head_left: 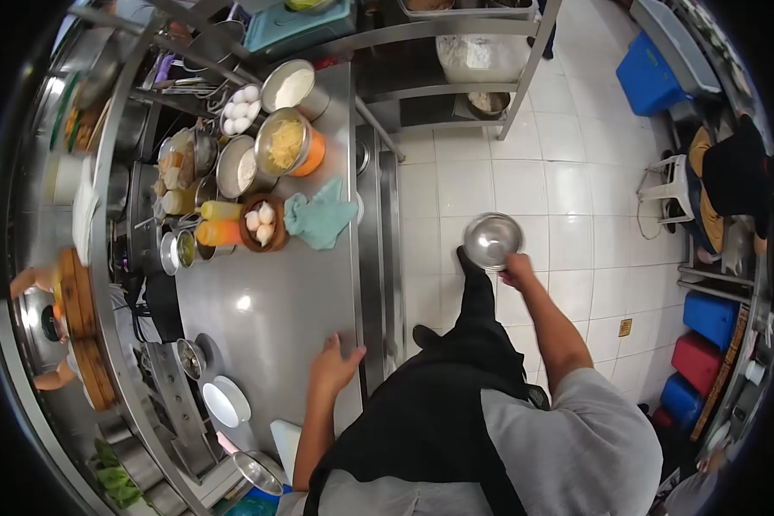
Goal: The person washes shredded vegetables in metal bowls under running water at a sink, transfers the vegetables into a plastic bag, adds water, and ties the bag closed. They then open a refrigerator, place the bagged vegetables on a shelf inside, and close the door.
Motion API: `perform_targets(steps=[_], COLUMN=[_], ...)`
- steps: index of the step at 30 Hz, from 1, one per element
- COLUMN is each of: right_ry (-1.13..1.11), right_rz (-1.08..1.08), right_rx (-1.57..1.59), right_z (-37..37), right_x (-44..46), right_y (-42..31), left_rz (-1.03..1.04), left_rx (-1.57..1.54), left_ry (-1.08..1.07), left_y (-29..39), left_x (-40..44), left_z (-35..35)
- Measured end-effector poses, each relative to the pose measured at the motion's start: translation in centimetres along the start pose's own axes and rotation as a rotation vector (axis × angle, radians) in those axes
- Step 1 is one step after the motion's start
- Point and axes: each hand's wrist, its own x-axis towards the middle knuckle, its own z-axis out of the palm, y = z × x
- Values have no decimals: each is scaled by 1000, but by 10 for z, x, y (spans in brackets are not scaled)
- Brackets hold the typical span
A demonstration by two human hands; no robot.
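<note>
A stainless steel bowl [493,239] hangs over the tiled floor, gripped at its rim by my right hand [516,270]. No contents show inside the bowl. My left hand [335,365] is at the edge of the steel counter [275,318], thumb apart from the fingers and nothing in it; whether it touches the metal I cannot tell. A white bowl [226,402] and a small metal bowl [190,359] sit on the counter to the left of that hand. Close to my left forearm lies part of a white board [285,443].
Farther along the counter are a green cloth [320,213], a bowl of shredded yellow food [285,144], eggs [241,109] and squeeze bottles [219,232]. A steel shelf [439,103] stands ahead. At right, a seated person [735,168] is near a white stool [666,189].
</note>
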Motion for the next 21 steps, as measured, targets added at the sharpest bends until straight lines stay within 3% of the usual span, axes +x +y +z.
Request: perform_targets(steps=[2, 4, 7, 10, 12, 13, 14, 16, 19, 20, 21], right_ry=[-24, -259, -237, -132, -376, -430, -483, -405, -592, -718, -751], right_rz=[54, -215, -575, -383, -656, -615, -573, -123, -345, -609, -659], right_rx=[-10, -144, -679, -480, -684, -696, -709, -568, -869, -1104, -1216], right_z=[71, 133, 227, 292, 337, 357, 368, 364, 345, 325, 294], right_x=[12, 52, 84, 30, 94, 116, 96, 51, 86, 111, 119], right_y=[-39, -58, -131, -240, -256, -251, -267, -298, -246, -216, -185], left_rz=[-53, -103, -132, -157, -169, -176, -191, -204, -204, -215, -224], left_rx=[19, 52, 5, -55, -129, -166, -171, -176, -210, -220, -228], left_ry=[-45, -85, -100, -117, -115, -111, -107, -109, -111, -118, -122], left_y=[12, 31, 30, 31, 28, 25, 28, 35, 35, 36, 37], left_x=[1, -4, 0, -1, 1, 0, -2, -4, -3, -2, -2], left_z=[0, -7, -6, -9, -2, 1, -2, -6, -7, -8, -10])
